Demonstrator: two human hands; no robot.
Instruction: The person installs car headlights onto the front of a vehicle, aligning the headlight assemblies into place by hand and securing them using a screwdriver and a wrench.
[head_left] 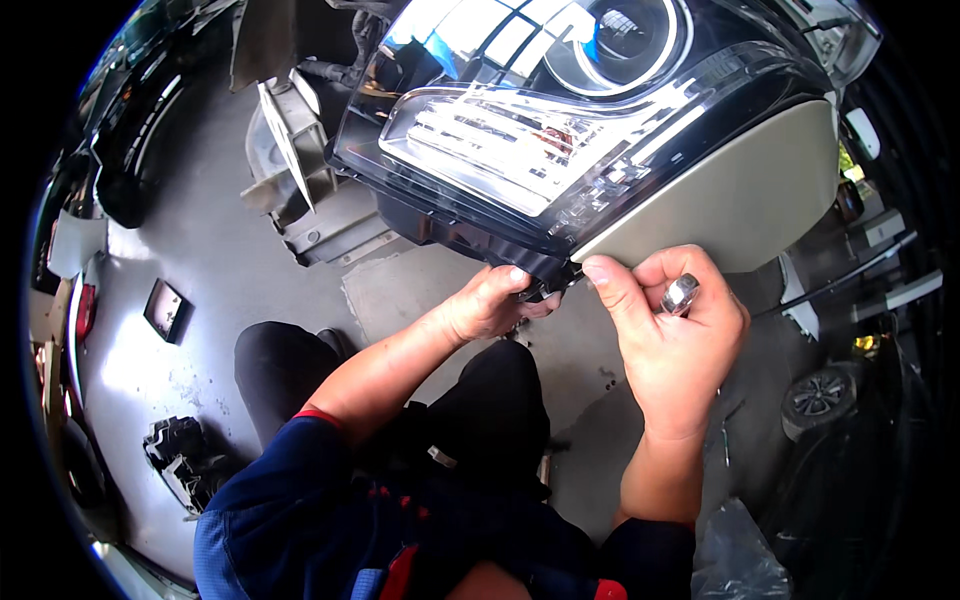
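A large car headlight (520,140) with a clear lens and black housing fills the top of the view. A beige painted trim panel (730,190) runs along its lower right edge. My left hand (493,303) is closed round a black bracket (550,270) at the headlight's bottom corner. My right hand (680,325) is beside it, thumb and forefinger at the panel's pointed lower end. A tool with a shiny, rounded metal end (680,295) pokes out of that hand's curled fingers; the rest of it is hidden, so its kind is unclear.
Bare metal car-front parts (325,225) stand left of the headlight. On the grey floor lie a small dark tray (166,310), a black part (183,460) and clear plastic wrap (738,555). A wheel (820,400) is at the right. My knees are below the headlight.
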